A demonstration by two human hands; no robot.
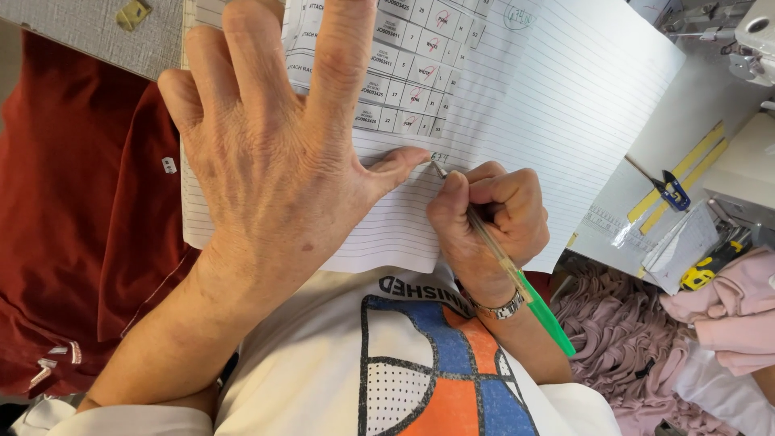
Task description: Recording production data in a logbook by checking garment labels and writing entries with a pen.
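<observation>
The left hand [266, 161] is laid flat and fully open on a lined notebook [565, 97], fingers spread and extended toward the top of the page, with nothing gripped. Its thumb is stretched sideways across the ruled lines, and the thumb tip lies just beside the pen tip.

The right hand [484, 222] is closed in a writing grip around a green pen [517, 278]. The pen tip is set against the paper, immediately below a printed table sheet [412, 73] that is fixed to the upper part of the page. The green rear end of the pen projects down and to the right, past the wrist. A metal wristwatch [500, 307] is worn on the right wrist.

The notebook is supported over the person's lap, above a white printed shirt [420, 363]. Red fabric [81, 218] is piled to the left. To the right, pink garment pieces [646, 339] are heaped near the bench [686, 121], on which small blue snips [672, 192] and yellow tape strips [686, 173] are seen. Part of a sewing machine [755, 40] is visible in the upper right corner.
</observation>
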